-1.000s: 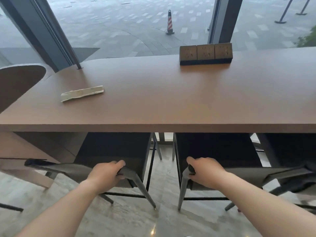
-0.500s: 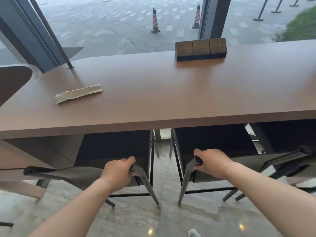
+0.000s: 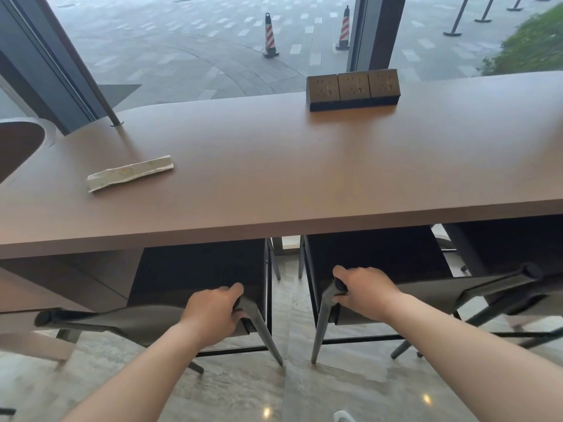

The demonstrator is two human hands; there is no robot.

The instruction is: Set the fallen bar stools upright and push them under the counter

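Left stool (image 3: 195,269): upright, seat already beneath the counter (image 3: 304,184). Its back corner is gripped by the left hand (image 3: 213,312), fingers curled over the top edge, presumably so the push runs straight inward. Right stool (image 3: 374,257): likewise upright and mostly tucked under, its back corner clasped by the right hand (image 3: 362,293). Both backs remain outside the counter edge. Pushing is judged nearly complete.

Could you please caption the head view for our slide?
Both hands, left and right, grip two upright dark grey bar stools standing partly under the long brown wooden counter.
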